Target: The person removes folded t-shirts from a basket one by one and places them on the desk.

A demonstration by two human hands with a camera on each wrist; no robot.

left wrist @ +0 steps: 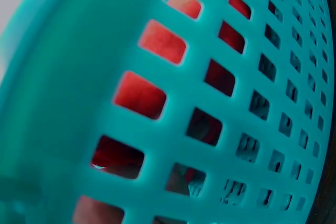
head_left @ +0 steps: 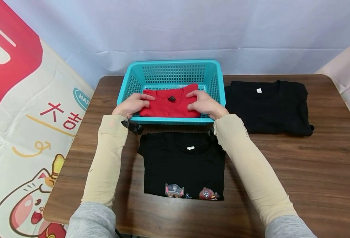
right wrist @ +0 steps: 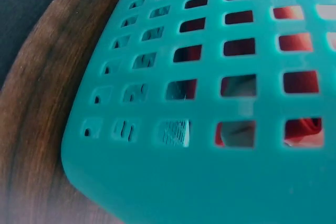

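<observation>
A folded red shirt [head_left: 170, 107] with a small dark tag at its collar lies within a turquoise plastic basket [head_left: 175, 62]. My left hand [head_left: 134, 105] reaches over the basket's left side and grips the shirt's left edge. On the opposite side my right hand [head_left: 206, 104] grips the right edge, thumb and finger showing on top. The other fingers are largely hidden by the shirt and basket. Both wrist views look at the basket's perforated wall [left wrist: 178, 119], with red cloth [right wrist: 302, 82] showing through the holes.
Directly before the basket, a folded black shirt [head_left: 183, 168] with cartoon dog prints lies on the brown wooden table [head_left: 326, 172]. Another folded black shirt [head_left: 267, 109] lies to the basket's right. A pale curtain [head_left: 175, 29] hangs behind, and a printed cloth [head_left: 20, 158] covers the left side.
</observation>
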